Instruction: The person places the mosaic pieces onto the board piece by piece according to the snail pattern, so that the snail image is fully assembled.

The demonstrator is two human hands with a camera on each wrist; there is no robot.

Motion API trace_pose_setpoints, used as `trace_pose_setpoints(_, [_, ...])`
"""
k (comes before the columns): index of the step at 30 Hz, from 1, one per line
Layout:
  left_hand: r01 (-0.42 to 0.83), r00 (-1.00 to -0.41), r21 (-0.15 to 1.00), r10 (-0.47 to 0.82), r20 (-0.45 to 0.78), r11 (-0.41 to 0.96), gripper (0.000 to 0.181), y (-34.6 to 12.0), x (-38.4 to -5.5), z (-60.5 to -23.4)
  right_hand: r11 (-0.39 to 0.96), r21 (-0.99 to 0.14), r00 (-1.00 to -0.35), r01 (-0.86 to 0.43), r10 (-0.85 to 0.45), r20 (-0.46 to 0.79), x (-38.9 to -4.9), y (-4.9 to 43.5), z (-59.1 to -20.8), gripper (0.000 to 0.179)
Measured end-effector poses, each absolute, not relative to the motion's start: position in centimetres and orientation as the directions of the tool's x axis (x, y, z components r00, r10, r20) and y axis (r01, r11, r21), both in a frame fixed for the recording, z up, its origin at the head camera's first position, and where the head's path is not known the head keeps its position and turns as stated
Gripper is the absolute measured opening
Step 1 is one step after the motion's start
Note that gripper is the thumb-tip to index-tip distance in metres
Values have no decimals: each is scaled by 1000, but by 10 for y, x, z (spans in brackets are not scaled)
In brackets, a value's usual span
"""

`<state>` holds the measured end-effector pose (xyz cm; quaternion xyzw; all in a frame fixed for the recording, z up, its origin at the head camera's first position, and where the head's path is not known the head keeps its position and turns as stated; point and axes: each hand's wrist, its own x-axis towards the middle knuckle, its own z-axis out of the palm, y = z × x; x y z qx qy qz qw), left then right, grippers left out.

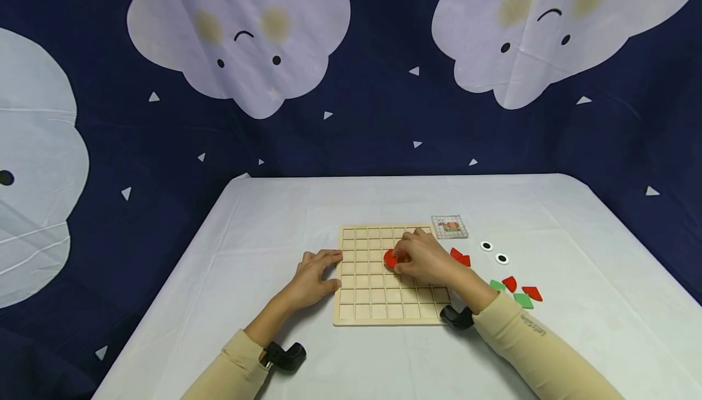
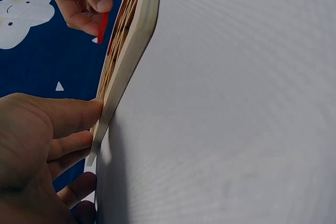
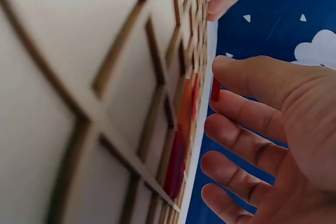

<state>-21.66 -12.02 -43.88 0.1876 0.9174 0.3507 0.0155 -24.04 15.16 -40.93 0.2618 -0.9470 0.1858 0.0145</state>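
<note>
A wooden grid board lies on the white table. My left hand is at its left edge, with the fingers fairly straight and the tips touching the rim. Over the middle of the board is my right hand, the thumb and index finger pinching a thin red piece and the other fingers spread apart. Just beside those fingertips, red shows on the board in the head view. From the right wrist, a dark red piece and an orange-looking patch appear in the grid.
Right of the board lie red pieces, two white discs with black centres, and more red and green pieces. A small gridded picture card rests by the far right corner. Behind the table hangs a dark blue cloud-patterned cloth.
</note>
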Motion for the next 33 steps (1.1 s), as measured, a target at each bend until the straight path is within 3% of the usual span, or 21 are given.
trace_pose_setpoints(13, [331, -928, 648, 359, 95, 686, 52, -120, -216, -438, 804, -283, -851, -523, -510, 127, -241, 150, -414, 24])
trace_pose_setpoints(33, [335, -927, 649, 360, 100, 683, 51, -121, -217, -439, 799, -297, -852, -523, -503, 148, -240, 151, -415, 24])
